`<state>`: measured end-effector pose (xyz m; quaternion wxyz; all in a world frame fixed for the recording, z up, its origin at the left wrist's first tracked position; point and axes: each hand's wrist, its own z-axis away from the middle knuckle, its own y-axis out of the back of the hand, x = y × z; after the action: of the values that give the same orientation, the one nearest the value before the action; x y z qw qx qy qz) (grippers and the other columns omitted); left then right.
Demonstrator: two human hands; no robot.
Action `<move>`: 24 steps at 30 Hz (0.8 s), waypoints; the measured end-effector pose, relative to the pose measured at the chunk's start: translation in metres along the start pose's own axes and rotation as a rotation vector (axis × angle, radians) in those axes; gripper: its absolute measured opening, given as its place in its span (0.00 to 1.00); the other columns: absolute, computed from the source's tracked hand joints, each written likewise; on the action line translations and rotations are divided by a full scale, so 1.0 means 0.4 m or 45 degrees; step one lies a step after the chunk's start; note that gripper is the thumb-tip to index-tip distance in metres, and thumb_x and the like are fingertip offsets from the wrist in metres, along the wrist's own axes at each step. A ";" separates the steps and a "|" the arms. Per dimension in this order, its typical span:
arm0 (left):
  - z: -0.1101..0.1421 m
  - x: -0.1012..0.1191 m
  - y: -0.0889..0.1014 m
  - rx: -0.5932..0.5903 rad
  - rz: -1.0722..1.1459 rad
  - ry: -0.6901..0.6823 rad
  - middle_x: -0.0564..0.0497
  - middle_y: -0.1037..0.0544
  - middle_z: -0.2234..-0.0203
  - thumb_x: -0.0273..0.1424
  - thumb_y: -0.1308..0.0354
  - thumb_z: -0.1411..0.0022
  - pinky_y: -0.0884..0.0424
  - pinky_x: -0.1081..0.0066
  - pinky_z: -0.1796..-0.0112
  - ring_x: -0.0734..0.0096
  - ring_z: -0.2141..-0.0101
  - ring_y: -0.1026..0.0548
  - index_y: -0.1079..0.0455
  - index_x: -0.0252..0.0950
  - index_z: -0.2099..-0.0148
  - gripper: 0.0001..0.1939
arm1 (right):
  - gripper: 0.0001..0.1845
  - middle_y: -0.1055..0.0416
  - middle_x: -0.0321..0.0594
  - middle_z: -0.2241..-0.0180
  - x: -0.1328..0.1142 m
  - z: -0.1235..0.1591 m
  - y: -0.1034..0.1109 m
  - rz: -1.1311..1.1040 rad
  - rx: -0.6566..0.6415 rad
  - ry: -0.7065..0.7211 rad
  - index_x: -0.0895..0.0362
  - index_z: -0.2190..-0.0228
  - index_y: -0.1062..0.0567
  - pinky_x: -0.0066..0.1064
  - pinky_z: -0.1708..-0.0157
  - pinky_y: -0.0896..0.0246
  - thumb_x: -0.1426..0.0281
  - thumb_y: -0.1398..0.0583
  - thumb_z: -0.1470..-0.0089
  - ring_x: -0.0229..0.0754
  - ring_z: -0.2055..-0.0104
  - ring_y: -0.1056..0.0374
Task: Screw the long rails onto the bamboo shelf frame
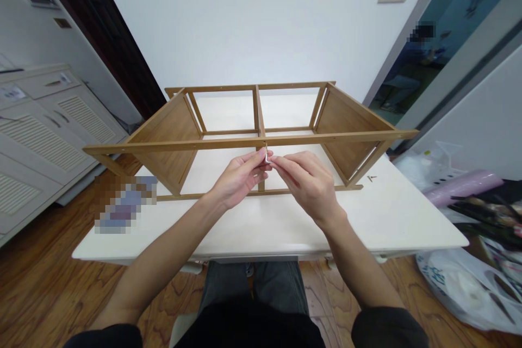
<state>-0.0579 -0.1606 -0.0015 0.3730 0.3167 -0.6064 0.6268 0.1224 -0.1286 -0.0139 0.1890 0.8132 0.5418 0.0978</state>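
Catalogued from my remote station: one white worktop [391,217], carrying one wooden shelf frame [204,144] with two panelled ends. Left hand [240,176] and right hand [310,182] met just below the frame's front rail, both grips clamped on one small L-shaped hex key [267,158]. One loose screw [371,178] lay on the worktop, just right of the frame.
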 end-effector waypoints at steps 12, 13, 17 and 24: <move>-0.001 0.000 0.003 0.042 0.052 0.057 0.52 0.19 0.69 0.39 0.23 0.46 0.30 0.76 0.65 0.78 0.68 0.23 0.18 0.32 0.61 0.17 | 0.09 0.19 0.40 0.64 0.009 0.001 -0.017 0.014 0.049 -0.075 0.50 0.54 0.17 0.33 0.61 0.27 0.71 0.37 0.33 0.41 0.64 0.25; -0.002 -0.001 0.004 0.037 0.054 0.054 0.52 0.19 0.68 0.39 0.23 0.46 0.30 0.76 0.65 0.78 0.68 0.23 0.19 0.32 0.61 0.17 | 0.08 0.19 0.40 0.64 0.009 0.000 -0.017 0.016 0.053 -0.076 0.51 0.55 0.17 0.33 0.61 0.27 0.71 0.37 0.33 0.41 0.64 0.24; -0.007 -0.005 0.006 0.023 0.070 0.050 0.52 0.19 0.68 0.40 0.23 0.45 0.30 0.76 0.65 0.78 0.67 0.23 0.19 0.33 0.60 0.17 | 0.07 0.18 0.41 0.64 0.013 -0.003 -0.019 -0.026 0.074 -0.082 0.53 0.56 0.18 0.32 0.61 0.27 0.72 0.35 0.35 0.41 0.63 0.24; -0.011 -0.003 0.004 0.043 0.090 0.050 0.52 0.19 0.68 0.39 0.22 0.46 0.28 0.76 0.65 0.77 0.67 0.22 0.19 0.33 0.60 0.18 | 0.07 0.18 0.41 0.63 0.017 -0.008 -0.023 -0.077 0.078 -0.114 0.52 0.57 0.18 0.33 0.59 0.25 0.73 0.35 0.35 0.42 0.61 0.23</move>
<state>-0.0585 -0.1562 -0.0038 0.3571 0.2890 -0.5989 0.6559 0.1161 -0.1185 -0.0149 0.1908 0.8054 0.5598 0.0389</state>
